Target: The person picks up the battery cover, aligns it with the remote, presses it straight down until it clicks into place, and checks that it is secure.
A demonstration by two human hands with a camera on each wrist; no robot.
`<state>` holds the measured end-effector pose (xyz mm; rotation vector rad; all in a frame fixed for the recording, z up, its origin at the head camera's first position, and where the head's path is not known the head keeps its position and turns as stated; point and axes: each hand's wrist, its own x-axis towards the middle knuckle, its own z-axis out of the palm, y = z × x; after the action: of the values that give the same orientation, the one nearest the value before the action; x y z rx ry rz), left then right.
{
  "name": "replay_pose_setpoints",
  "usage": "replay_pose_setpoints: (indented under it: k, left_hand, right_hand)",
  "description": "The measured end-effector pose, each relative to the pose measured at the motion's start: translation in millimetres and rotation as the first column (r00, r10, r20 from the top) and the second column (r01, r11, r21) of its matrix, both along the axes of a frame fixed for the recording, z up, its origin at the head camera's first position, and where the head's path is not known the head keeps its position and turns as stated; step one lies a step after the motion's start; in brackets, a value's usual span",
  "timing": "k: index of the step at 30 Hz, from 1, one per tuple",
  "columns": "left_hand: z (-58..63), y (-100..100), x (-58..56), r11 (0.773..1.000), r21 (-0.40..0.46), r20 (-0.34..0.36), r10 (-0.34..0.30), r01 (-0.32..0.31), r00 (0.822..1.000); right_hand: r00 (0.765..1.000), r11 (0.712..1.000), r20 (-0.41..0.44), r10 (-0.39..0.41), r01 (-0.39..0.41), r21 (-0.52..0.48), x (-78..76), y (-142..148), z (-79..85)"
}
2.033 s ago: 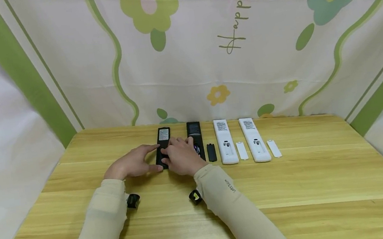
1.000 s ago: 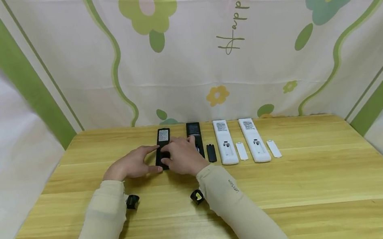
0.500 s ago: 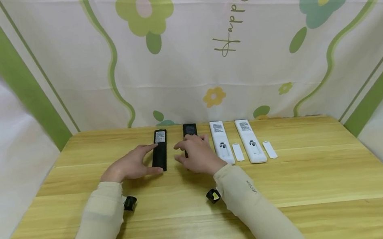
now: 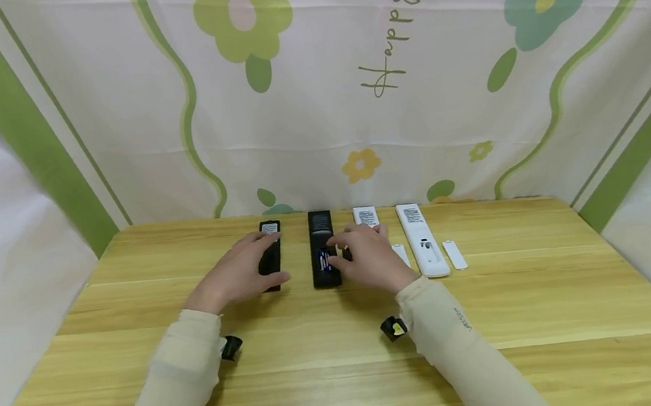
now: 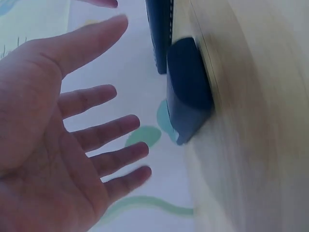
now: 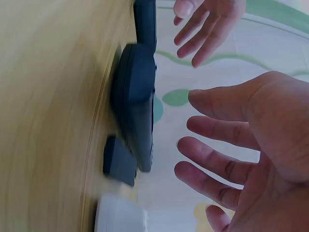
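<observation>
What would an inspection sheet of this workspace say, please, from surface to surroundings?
Surface: wood-grain table, remotes in a row near its far edge.
Job's things: outer black remote, partly hidden; inner black remote, batteries in its open compartment; black cover loose beside it; inner white remote, mostly hidden; outer white remote, compartment open, no batteries visible; two white covers off.
Clutter: nothing seen.
Grippers: left hand by the outer black remote, right hand by the inner one; both hold nothing.
Cables: nothing seen.
Surroundings: flower-patterned fabric behind the table.
</observation>
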<state>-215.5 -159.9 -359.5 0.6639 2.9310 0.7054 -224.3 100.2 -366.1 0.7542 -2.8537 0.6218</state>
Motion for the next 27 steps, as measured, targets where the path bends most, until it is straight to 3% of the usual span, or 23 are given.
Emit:
replay_pose_setpoints:
  k: [10,27]
  left_hand:
    - [-6.8,32.5,2.3,0.998,-0.005,-0.062,-0.063,0.063,0.996]
    - [-10.7,72.2,-4.4,0.981,-0.189,0.049,-0.039,0.048,0.998]
  right_hand:
    - [0.999,0.998,0.012,-0.039,0.038,0.056,-9.8,25.2,3.9]
    - [0.999,0.978,0.045,0.002,-0.011,0.208,-12.8,25.8,-3.6]
